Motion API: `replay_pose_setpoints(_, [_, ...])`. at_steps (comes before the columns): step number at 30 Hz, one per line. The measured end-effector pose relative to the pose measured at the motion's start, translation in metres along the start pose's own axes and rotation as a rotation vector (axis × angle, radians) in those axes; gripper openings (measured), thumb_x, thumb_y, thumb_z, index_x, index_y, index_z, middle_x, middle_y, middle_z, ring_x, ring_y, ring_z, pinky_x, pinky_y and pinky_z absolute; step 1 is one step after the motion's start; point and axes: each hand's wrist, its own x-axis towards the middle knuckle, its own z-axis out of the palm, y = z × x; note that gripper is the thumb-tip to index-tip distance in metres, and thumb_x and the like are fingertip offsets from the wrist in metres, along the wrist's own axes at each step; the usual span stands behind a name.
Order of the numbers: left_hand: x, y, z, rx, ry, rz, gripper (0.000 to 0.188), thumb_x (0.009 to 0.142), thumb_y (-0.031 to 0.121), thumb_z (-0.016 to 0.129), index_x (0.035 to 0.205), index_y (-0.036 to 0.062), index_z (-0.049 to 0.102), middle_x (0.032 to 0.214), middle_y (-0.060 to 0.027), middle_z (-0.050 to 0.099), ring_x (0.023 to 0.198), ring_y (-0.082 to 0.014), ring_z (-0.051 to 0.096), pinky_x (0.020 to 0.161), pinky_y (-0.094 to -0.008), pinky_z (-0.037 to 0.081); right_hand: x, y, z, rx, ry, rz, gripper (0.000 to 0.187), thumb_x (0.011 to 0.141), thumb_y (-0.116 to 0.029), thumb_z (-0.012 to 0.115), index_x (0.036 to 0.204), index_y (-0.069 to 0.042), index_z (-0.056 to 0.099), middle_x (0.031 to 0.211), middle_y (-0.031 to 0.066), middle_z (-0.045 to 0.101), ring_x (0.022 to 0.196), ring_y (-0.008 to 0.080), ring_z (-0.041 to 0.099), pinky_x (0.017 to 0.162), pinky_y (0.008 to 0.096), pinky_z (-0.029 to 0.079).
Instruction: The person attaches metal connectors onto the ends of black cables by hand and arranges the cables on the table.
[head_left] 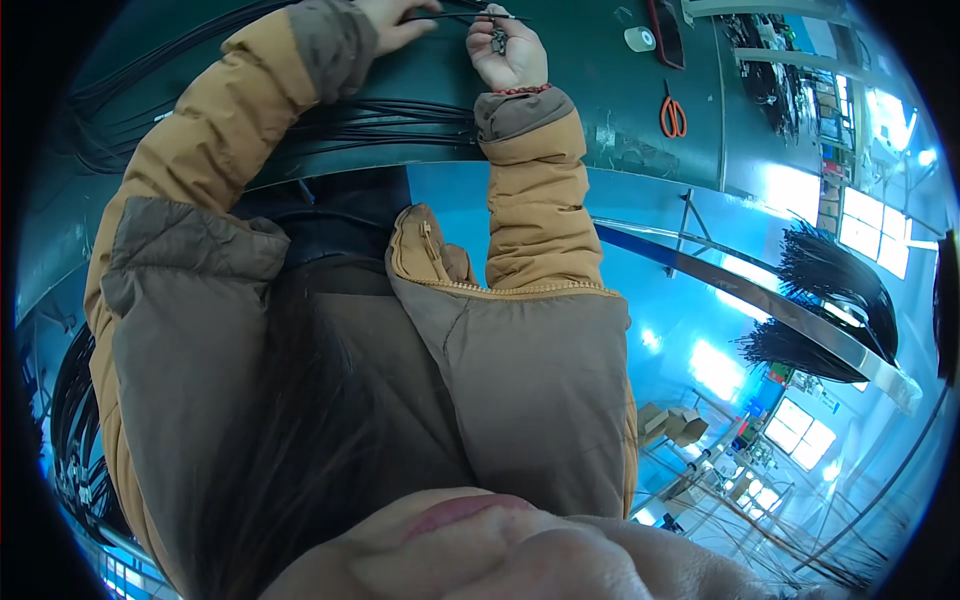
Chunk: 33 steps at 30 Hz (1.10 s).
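— Bright windows (797, 432) and a glossy blue floor (650, 285) fill the right side, bent by the fisheye lens. Black bundles of strands (845, 285) are gathered along a metal bar there. Across the top runs a dark green table (620, 90).

— How is the right hand (506, 48) placed?

— Above the table, palm turned up. Its thumb and fingertips pinch a thin black cable (455, 14) near one end, while small grey pieces (498, 41) sit in the curled palm. A red bead bracelet (522, 90) circles the wrist.

— And the left hand (398, 25)?

— Level with the right, partly cut off by the upper edge. That same cable reaches its fingers, bridging the gap between both hands; I cannot tell how firmly they grip.

— What lies around them?

— Loose black cables (390, 125) stretch over the table between the forearms, near its front edge. Well to the right are orange-handled scissors (673, 118), blades pointing away from the wearer. Beyond those, a small white roll (640, 39) sits just beside a dark, red-edged slab (667, 32), shaped like a phone.
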Motion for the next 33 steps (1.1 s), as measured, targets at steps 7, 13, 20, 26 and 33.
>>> replay_pose_setpoints(7, [0.015, 0.006, 0.013, -0.045, 0.103, 0.058, 0.025, 0.099, 0.021, 0.065, 0.114, 0.0033, 0.073, 0.1, -0.0212, 0.074, 0.093, -0.0404, 0.071, 0.082, -0.045, 0.056, -0.032, -0.005, 0.029, -0.086, -0.007, -0.087, 0.012, 0.105, -0.009, 0.056, 0.096, -0.004, 0.061, 0.083, 0.0034, 0.057, 0.073, 0.0134, 0.054, 0.059, 0.0267, 0.043])
replay_pose_setpoints(13, [0.007, -0.002, 0.018, 0.036, 0.116, 0.145, 0.022, 0.098, 0.02, 0.065, 0.106, 0.0029, 0.075, 0.097, -0.0211, 0.074, 0.09, -0.041, 0.071, 0.08, -0.0458, 0.057, -0.051, -0.009, 0.037, -0.225, 0.092, -0.125, 0.012, 0.104, -0.013, 0.06, 0.106, -0.003, 0.065, 0.085, 0.0044, 0.06, 0.07, 0.0137, 0.054, 0.055, 0.0267, 0.043])
replay_pose_setpoints(20, [0.008, 0.0, 0.014, 0.064, 0.096, 0.141, 0.021, 0.097, 0.019, 0.065, 0.105, 0.0028, 0.075, 0.094, -0.0217, 0.073, 0.088, -0.0416, 0.07, 0.079, -0.047, 0.057, -0.049, -0.012, 0.023, -0.216, 0.027, -0.107, 0.013, 0.105, -0.013, 0.058, 0.11, -0.002, 0.065, 0.086, 0.0048, 0.06, 0.069, 0.0133, 0.052, 0.055, 0.0252, 0.042])
replay_pose_setpoints(26, [0.008, 0.002, 0.014, 0.081, 0.075, 0.136, 0.022, 0.097, 0.02, 0.064, 0.105, 0.0028, 0.075, 0.094, -0.0213, 0.074, 0.087, -0.0417, 0.07, 0.078, -0.0478, 0.057, -0.047, -0.017, 0.014, -0.085, -0.107, -0.03, 0.01, 0.105, -0.012, 0.057, 0.102, -0.005, 0.063, 0.081, 0.0026, 0.054, 0.065, 0.0106, 0.046, 0.053, 0.0233, 0.038])
replay_pose_setpoints(33, [-0.004, -0.001, 0.019, 0.124, 0.166, 0.212, 0.021, 0.098, 0.022, 0.065, 0.105, 0.0062, 0.075, 0.094, -0.0196, 0.072, 0.085, -0.0413, 0.069, 0.079, -0.048, 0.056, -0.06, -0.012, 0.038, -0.344, 0.094, -0.152, 0.008, 0.102, -0.011, 0.06, 0.099, -0.004, 0.063, 0.078, 0.0016, 0.053, 0.062, 0.0097, 0.047, 0.051, 0.0228, 0.038])
